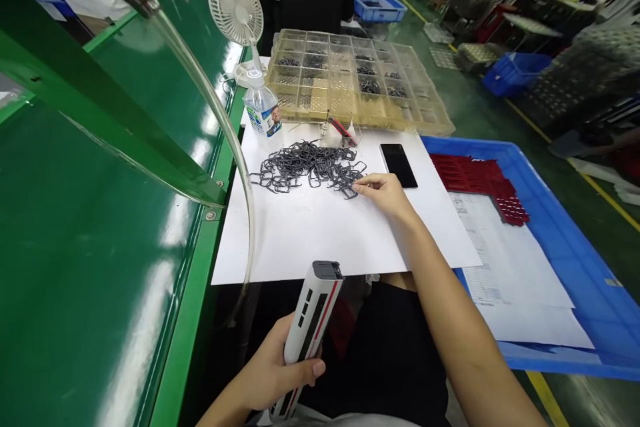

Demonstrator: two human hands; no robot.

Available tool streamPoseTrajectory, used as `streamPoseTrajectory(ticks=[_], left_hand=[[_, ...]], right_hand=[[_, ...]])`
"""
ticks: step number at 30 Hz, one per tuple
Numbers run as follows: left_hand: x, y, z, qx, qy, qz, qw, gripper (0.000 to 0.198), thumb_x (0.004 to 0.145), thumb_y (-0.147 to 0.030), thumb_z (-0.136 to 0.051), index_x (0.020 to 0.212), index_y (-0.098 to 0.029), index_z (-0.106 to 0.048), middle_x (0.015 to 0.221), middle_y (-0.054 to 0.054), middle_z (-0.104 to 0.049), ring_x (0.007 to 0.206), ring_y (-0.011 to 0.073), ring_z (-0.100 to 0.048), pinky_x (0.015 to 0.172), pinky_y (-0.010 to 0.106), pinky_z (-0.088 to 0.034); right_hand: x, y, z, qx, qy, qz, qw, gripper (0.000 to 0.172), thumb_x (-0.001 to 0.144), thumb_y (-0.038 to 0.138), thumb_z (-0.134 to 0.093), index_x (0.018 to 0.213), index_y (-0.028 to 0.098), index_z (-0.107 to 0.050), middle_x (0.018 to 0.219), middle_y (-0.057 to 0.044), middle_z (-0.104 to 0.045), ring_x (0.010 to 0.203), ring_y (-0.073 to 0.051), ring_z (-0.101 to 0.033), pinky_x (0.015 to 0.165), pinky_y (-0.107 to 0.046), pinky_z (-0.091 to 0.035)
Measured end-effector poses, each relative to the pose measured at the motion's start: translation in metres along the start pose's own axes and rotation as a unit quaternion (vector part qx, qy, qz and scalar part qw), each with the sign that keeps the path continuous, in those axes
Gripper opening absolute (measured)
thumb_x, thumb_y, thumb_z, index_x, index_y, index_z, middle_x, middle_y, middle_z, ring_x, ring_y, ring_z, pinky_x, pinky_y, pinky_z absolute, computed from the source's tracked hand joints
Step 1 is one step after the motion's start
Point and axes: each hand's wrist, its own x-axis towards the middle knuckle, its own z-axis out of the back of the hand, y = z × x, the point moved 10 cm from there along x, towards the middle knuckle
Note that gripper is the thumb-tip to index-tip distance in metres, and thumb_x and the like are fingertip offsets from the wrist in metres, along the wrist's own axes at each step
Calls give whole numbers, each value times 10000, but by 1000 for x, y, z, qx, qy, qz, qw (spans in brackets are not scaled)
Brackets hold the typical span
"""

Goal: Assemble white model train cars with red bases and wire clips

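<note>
My left hand (280,363) is wrapped round a long white plastic housing (316,310) with black panels and a red stripe. It is held tilted below the front edge of the white work surface, its dark grey end upward. At the right edge of a loose pile of small black bracket-shaped pieces (310,163), my right hand (385,192) has its thumb and forefinger pinched on one black piece (351,191). A black phone (399,165) lies just beyond that hand on the white sheet (290,233).
A clear divided tray (345,80) with black pieces stands behind. A bottle (263,107) and a white fan (236,8) are at the back left. A clear hose (220,107) hangs on the left. A blue bin (575,280) with red parts and papers is at right. A person in black sits ahead.
</note>
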Motion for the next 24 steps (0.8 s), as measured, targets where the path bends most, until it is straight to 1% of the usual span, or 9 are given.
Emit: streamPoseTrajectory(ticks=[4,9,11,13,16,18,21,22,24], left_hand=[[0,-3,7,21,-19,-9,1000,552,884,-611,-877,1027,-187,-555,833,-1,-612,682,143,-596,652,284,-496],[2,-11,1,2,5,-28,1000,559,900,-652,-838,1050,-178,-584,790,4,-629,682,154,-600,656,285,-479],[1,-7,4,13,-7,-20,1000,538,912,-642,-831,1048,-176,-599,790,6,-630,683,160,-608,667,296,-501],[-1,0,10,30,-28,-15,999,525,916,-632,-829,1078,-174,-628,795,8,-634,685,170,-618,680,316,-535],[-5,10,22,56,-65,-9,996,552,897,-610,-847,1196,-176,-681,827,21,-655,716,203,-643,693,353,-578],[-7,15,27,77,-74,1,994,575,885,-584,-863,1263,-179,-704,855,34,-673,757,229,-663,709,371,-596],[-9,18,29,98,-74,23,992,615,869,-561,-882,1324,-184,-712,890,49,-691,814,258,-681,737,392,-615],[-10,17,29,99,-77,28,992,638,861,-560,-889,1345,-186,-706,897,49,-691,815,260,-681,736,393,-617],[-12,16,26,92,-83,36,992,679,857,-562,-894,1384,-188,-686,903,39,-679,791,246,-677,722,385,-612]], right_hand=[[6,-8,13,14,-54,-24,998,375,750,557,-838,835,191,-829,775,-46,-767,641,-151,-535,631,-312,-427],[-6,16,33,-61,-143,12,988,311,844,513,-748,798,206,-751,756,-24,-732,611,-142,-509,618,-305,-406],[-18,28,28,-102,-122,24,987,282,880,469,-734,765,212,-719,740,-20,-717,623,-152,-524,633,-311,-412],[-33,32,14,-169,-69,15,983,269,891,415,-753,720,219,-685,729,-21,-709,655,-170,-557,650,-320,-405],[-56,22,-8,-252,11,-38,967,295,898,369,-795,686,228,-646,750,-26,-713,708,-200,-603,655,-328,-386],[-66,17,-10,-271,23,-45,961,336,870,407,-864,701,230,-633,783,-28,-706,735,-214,-618,663,-334,-409],[-73,25,-2,-253,18,35,967,368,794,481,-955,905,222,-719,993,-69,-734,871,-256,-679,776,-382,-533],[-74,29,0,-236,28,75,968,398,813,487,-947,1030,220,-748,1119,-97,-745,983,-283,-708,869,-416,-572],[-77,33,1,-204,72,146,965,408,931,454,-854,1262,237,-753,1372,-137,-729,1252,-324,-699,1073,-487,-571]])
